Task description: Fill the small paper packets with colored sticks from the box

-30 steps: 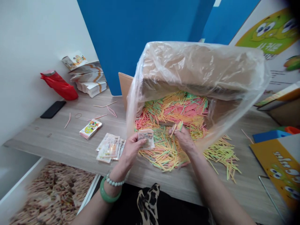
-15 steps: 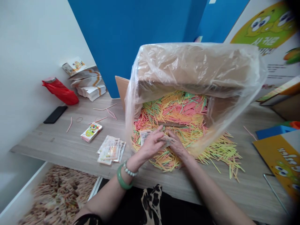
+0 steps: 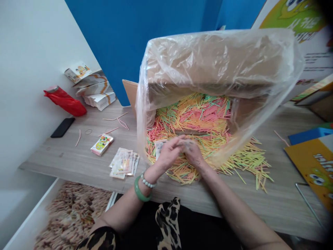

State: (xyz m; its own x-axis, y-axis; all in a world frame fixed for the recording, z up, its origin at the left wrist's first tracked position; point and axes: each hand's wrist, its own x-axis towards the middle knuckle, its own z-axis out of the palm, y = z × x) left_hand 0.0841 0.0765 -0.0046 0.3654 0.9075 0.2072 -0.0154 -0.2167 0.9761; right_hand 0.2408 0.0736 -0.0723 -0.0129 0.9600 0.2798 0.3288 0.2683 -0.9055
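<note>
My left hand (image 3: 170, 151) and my right hand (image 3: 193, 152) meet over a heap of thin coloured sticks (image 3: 205, 116) at the mouth of a box lined with clear plastic (image 3: 215, 59). Between their fingers is a small clear packet (image 3: 186, 144), blurred and partly hidden. The fingers of both hands are bent together around it. A printed packet (image 3: 159, 148) lies on the sticks beside my left hand. Flat clear packets (image 3: 124, 162) are piled on the table to the left, near a small printed box (image 3: 102, 144).
A black phone (image 3: 62, 127), a red pouch (image 3: 65, 101) and stacked flat cartons (image 3: 97, 95) are at the left. Below the table edge, a white drawer (image 3: 33, 211) holds many small pieces. A yellow printed carton (image 3: 312, 166) and a metal rod (image 3: 310, 205) are at the right.
My hands have drawn closer together around the clear packet, and my right fingers have curled in. The camera view has shifted slightly, with the box appearing higher.
</note>
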